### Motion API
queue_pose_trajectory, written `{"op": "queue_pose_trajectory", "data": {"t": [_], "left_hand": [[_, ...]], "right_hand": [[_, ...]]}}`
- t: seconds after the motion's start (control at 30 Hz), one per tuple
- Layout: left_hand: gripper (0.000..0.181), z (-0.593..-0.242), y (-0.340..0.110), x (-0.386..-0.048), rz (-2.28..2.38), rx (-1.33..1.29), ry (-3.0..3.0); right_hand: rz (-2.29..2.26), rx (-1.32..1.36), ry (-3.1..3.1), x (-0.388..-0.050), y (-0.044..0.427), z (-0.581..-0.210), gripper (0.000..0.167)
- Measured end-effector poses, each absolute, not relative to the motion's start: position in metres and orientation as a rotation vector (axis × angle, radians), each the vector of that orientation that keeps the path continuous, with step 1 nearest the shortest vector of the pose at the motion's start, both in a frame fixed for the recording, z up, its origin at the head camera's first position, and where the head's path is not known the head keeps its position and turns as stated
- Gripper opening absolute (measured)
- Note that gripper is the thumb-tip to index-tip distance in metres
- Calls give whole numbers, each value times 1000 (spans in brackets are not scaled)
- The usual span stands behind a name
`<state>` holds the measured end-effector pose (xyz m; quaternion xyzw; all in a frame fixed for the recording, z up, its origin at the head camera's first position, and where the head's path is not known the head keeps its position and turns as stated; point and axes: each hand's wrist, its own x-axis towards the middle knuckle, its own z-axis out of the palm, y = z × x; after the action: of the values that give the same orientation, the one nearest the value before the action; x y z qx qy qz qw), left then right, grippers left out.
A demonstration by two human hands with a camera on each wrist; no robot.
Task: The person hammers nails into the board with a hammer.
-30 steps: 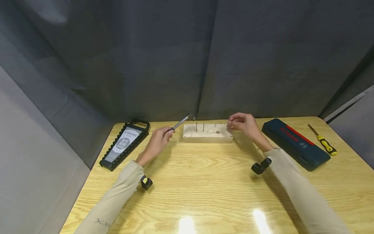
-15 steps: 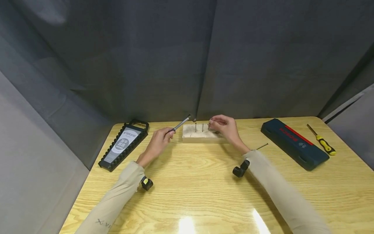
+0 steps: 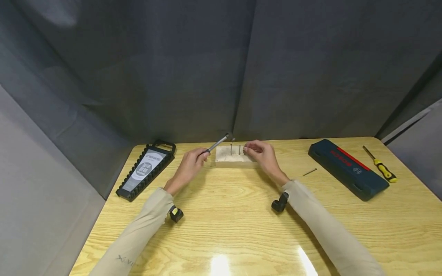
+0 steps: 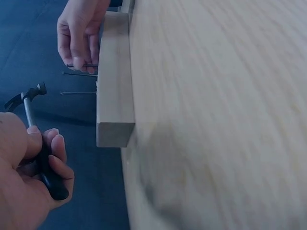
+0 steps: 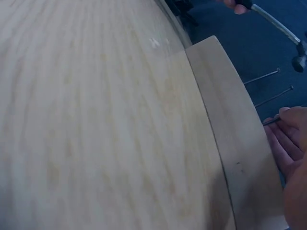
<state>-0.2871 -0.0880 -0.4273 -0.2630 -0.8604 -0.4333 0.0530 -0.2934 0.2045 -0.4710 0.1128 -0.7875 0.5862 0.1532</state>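
In the head view the left hand [image 3: 190, 165] grips a hammer [image 3: 218, 143] by its dark handle, its head raised above the left part of a pale wooden block [image 3: 235, 165]. Two nails stand upright in the block, one [image 3: 231, 149] left of the other [image 3: 239, 150]. Just right of them the right hand [image 3: 264, 155] pinches a third nail [image 5: 272, 121], its point at the block's top. The left wrist view shows the hammer head [image 4: 34, 92] apart from the nails. The right hand covers the block's right end in the head view.
A black wrench rack [image 3: 146, 170] lies at the left of the table [image 3: 221, 214]. A loose nail [image 3: 309, 172] lies right of the block, then a dark blue Bosch case [image 3: 348, 168] and a yellow-black screwdriver [image 3: 385, 170]. A dark curtain [image 3: 186, 76] hangs behind.
The right hand has moved left from the block's right end to beside the standing nails. The left hand and hammer have shifted slightly right. The loose nail is now fully uncovered.
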Motion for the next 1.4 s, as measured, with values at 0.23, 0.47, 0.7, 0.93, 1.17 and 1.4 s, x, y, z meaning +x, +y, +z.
{"op": "queue_pose_trajectory", "data": {"t": [0.23,0.47,0.7,0.93,1.17,1.4], "left_hand": [[24,-408,-69,-291,-1348,-852,-2493],[24,-411,-53,-288,-1233,-992,-2470],[21,-421,-52,-285,-983,-1042,-2590],[21,-423,-54,-285,-968,-988,-2613],[22,-418,-54,-286,-955,-996,-2616],[25,-397,-53,-286,-1164,-946,-2315]], "right_hand": [[1723,354,-2212,-280,200,-460,21],[1684,386,-2193,-271,195,-448,18],[1703,386,-2171,-273,195,-450,19],[1732,384,-2175,-272,196,-450,20],[1724,363,-2188,-272,196,-450,20],[1769,367,-2173,-275,197,-454,20]]}}
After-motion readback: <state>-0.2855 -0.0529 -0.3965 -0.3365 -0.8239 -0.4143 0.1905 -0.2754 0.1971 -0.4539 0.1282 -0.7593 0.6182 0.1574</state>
